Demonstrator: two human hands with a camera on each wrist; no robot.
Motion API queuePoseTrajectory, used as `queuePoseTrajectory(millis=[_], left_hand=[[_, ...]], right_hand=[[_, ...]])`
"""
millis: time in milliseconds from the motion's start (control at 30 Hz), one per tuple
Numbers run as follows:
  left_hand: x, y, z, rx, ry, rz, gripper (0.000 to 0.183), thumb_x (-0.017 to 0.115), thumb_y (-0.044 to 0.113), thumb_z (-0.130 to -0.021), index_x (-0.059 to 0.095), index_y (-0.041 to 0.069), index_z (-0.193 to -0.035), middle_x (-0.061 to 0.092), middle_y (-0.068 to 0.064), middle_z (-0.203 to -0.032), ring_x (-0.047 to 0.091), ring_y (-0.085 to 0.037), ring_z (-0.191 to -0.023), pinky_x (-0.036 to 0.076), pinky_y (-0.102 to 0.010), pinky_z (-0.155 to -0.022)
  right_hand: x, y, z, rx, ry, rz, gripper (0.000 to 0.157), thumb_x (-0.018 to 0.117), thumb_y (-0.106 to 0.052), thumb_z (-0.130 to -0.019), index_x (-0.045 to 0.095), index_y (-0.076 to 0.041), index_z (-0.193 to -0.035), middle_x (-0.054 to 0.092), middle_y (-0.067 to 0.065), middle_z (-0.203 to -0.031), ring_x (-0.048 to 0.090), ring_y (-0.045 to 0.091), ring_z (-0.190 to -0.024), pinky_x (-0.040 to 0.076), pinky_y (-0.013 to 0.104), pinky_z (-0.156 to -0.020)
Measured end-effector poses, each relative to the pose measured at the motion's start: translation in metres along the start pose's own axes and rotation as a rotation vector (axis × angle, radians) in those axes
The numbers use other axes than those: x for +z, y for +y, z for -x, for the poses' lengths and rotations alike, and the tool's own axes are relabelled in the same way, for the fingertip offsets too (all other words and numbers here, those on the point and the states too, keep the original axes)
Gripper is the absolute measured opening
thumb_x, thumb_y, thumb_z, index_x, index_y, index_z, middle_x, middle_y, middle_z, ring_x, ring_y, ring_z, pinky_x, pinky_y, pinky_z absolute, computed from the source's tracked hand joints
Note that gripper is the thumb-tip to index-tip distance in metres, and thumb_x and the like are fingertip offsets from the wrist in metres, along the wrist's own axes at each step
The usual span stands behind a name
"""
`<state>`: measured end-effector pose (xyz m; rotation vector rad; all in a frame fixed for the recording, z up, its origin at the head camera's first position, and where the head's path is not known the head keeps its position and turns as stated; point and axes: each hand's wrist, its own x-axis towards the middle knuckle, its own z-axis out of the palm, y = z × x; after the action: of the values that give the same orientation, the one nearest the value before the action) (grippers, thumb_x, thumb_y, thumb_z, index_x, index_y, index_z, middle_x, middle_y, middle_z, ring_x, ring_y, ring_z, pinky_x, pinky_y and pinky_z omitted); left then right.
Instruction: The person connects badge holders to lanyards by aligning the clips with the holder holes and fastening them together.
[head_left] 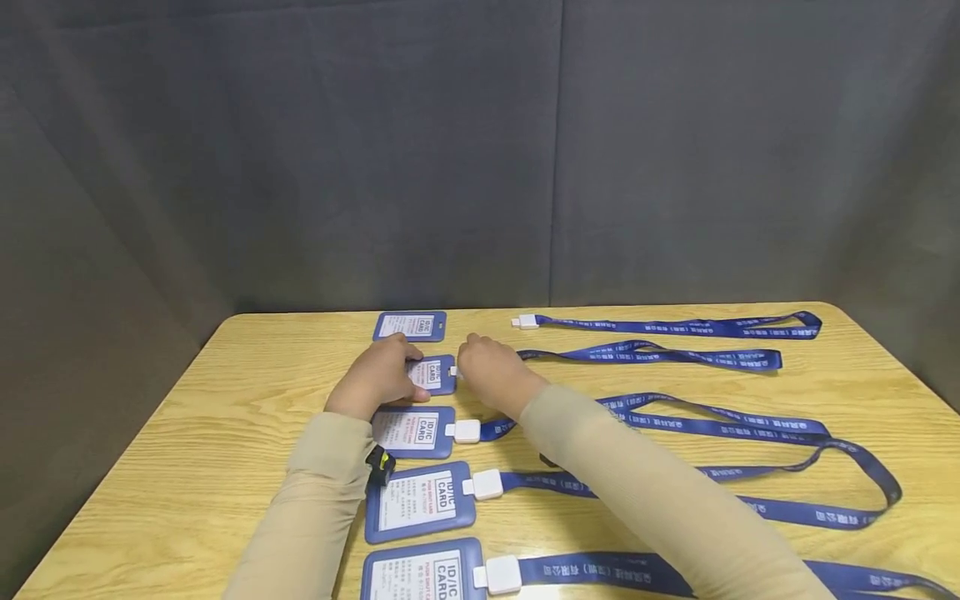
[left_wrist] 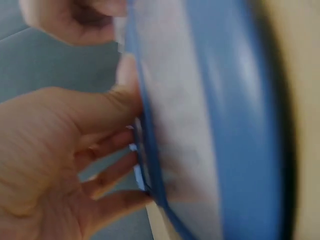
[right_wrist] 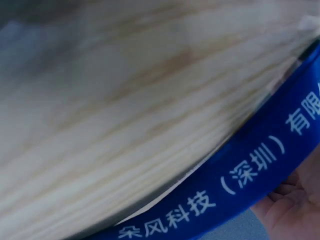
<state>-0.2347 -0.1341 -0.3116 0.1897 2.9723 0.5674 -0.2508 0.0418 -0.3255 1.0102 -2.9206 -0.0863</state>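
My left hand (head_left: pixel 378 373) grips a blue ID card holder (head_left: pixel 443 379), the second from the back, between thumb and fingers at its long edges. In the left wrist view the thumb (left_wrist: pixel 107 107) lies at a holder's edge, with the other fingers spread below. At the slotted end, my right hand (head_left: pixel 491 372) pinches the end of a blue lanyard (head_left: pixel 615 354); a small white tip shows at the slot, and the fingers hide most of the clip. A printed blue lanyard (right_wrist: pixel 250 170) crosses the right wrist view in front of part of the hand.
Nearer me lie three holders joined to lanyards by white clips (head_left: pixel 487 484), one beside my left sleeve. At the back, a separate holder (head_left: pixel 409 326) lies apart from its lanyard (head_left: pixel 675 328). My right forearm passes over the nearer lanyards. A dark curtain (head_left: pixel 420 167) stands behind the wooden table (head_left: pixel 210 417).
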Motion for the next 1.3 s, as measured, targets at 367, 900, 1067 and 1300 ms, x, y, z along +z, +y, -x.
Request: queuePoseTrajectory(millis=[367, 900, 1067, 1300], left_hand=[[0.000, 0.000, -0.001, 0.017, -0.013, -0.026, 0.063, 0.090, 0.021, -0.073, 0.065, -0.002, -0.126, 0.058, -0.020, -0.129, 0.056, -0.037, -0.118, 0.040, -0.049, -0.106], [0.001, 0.001, 0.000, 0.020, -0.015, -0.055, 0.062, 0.088, 0.022, -0.075, 0.065, -0.003, -0.126, 0.057, -0.019, -0.127, 0.056, -0.038, -0.116, 0.041, -0.051, -0.105], [0.001, -0.001, 0.002, 0.029, -0.016, -0.057, 0.062, 0.088, 0.023, -0.075, 0.064, -0.003, -0.126, 0.057, -0.020, -0.128, 0.055, -0.038, -0.118, 0.040, -0.051, -0.106], [-0.002, -0.004, -0.002, 0.048, -0.078, -0.046, 0.065, 0.086, 0.029, -0.077, 0.063, -0.002, -0.129, 0.054, -0.018, -0.129, 0.052, -0.035, -0.117, 0.040, -0.050, -0.106]], right_hand=[[-0.004, -0.008, -0.002, 0.003, -0.006, 0.054, 0.023, 0.062, -0.006, -0.097, 0.068, 0.002, -0.117, 0.064, 0.012, -0.102, 0.063, 0.021, -0.092, 0.056, 0.031, -0.082], [0.001, -0.011, -0.005, -0.015, -0.003, 0.192, 0.023, 0.067, -0.012, -0.095, 0.069, -0.003, -0.116, 0.065, 0.008, -0.101, 0.064, 0.018, -0.090, 0.056, 0.029, -0.079], [0.001, -0.011, -0.004, -0.036, -0.011, 0.225, 0.024, 0.064, -0.013, -0.097, 0.068, -0.003, -0.118, 0.065, 0.009, -0.101, 0.064, 0.018, -0.090, 0.057, 0.030, -0.079], [0.000, 0.002, -0.001, -0.114, -0.047, 0.230, 0.030, 0.059, -0.022, -0.098, 0.065, -0.003, -0.121, 0.064, 0.008, -0.108, 0.063, 0.019, -0.093, 0.055, 0.032, -0.084]])
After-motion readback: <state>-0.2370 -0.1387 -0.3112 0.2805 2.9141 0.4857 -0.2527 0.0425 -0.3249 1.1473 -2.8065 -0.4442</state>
